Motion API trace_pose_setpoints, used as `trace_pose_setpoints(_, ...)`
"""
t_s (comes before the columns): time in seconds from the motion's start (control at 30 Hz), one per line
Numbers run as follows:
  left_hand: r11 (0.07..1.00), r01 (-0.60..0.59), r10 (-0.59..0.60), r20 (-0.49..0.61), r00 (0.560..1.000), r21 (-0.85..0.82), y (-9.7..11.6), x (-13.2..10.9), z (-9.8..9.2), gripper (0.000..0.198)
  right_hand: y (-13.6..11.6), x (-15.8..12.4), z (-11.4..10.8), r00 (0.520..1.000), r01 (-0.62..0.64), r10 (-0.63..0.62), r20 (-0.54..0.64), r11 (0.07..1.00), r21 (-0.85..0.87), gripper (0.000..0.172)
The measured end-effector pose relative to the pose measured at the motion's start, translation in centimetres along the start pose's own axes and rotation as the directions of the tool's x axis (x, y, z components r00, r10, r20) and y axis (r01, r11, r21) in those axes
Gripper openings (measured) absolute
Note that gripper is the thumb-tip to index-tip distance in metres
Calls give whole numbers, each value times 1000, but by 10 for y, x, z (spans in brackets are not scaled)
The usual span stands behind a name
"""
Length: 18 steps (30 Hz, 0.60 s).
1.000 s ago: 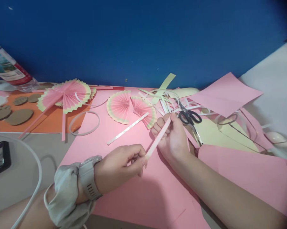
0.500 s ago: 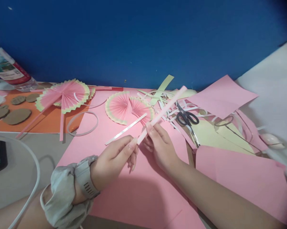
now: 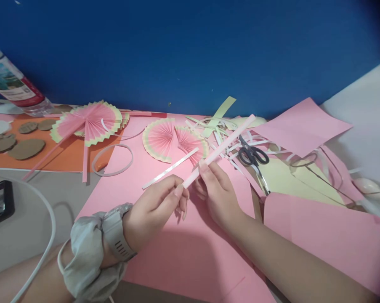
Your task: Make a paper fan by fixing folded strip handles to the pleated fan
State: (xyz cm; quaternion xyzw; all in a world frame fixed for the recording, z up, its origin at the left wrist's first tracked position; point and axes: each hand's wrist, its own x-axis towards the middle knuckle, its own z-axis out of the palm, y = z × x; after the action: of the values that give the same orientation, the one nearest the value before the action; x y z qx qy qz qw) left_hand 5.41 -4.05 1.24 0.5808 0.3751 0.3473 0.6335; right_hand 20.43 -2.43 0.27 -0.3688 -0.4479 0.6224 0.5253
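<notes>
Between both hands is a narrow pink paper strip (image 3: 230, 138), tilted up towards the right. My left hand (image 3: 160, 198) pinches its lower end between thumb and fingers. Farther along the strip, my right hand (image 3: 216, 183) grips it with the thumb on top and the other fingers curled below. A thin whitish strip (image 3: 171, 168) lies just beyond my left hand on a large pink sheet (image 3: 174, 256). Behind the hands rest two pleated paper half-rounds, a left one (image 3: 160, 141) and a right one (image 3: 192, 143), pink with yellow-green edges; the pink strip passes near the right one.
Black-handled scissors (image 3: 253, 155) lie among paper scraps at right, near pink paper (image 3: 306, 126). At left are a pleated fan (image 3: 98, 122) with pink sticks, a tape ring (image 3: 112, 160), cardboard discs (image 3: 27, 148), a bottle (image 3: 17, 86) and a phone (image 3: 0, 202). A blue panel (image 3: 190, 50) stands behind.
The whole scene has shifted slightly to the right in view. Both hands keep their hold on the pink paper strip, with hardly any change in their grip.
</notes>
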Motion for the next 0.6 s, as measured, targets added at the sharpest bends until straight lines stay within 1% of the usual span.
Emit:
trace_pose_setpoints(0.17, 1000, -18, 18, -27, 999, -10, 0, 0, 0, 23, 2, 5, -3, 998, -8, 8, -56, 1000, 2, 37)
trace_pose_setpoints(0.27, 1000, -11, 10, -49, 999, -21, 0, 0, 0, 22, 1, 4, -2, 999, -23, 22, -35, 1000, -14, 37)
trace_pose_setpoints(0.43, 1000, 17, -17, -18, 1000, -4, 1, 0, 1, 20, 0, 3, 1, 999, -45, 46, 11, 997, -67, 36)
trace_pose_setpoints(0.5, 1000, 5, -5, -25, 1000, -11, 1, 0, 1, 20, 0, 3, 1, 999, -27, 26, -33, 999, -38, 32)
trace_pose_setpoints(0.57, 1000, -17, 16, -52, 999, -4, -1, 0, 1, 20, 0, 2, 1, 987, 71, -75, -142, 997, -28, 28)
trace_pose_setpoints(0.6, 999, -27, 29, -65, 998, 17, -1, -1, 1, 21, -1, 1, 1, 970, 143, -150, -194, 989, -47, 27)
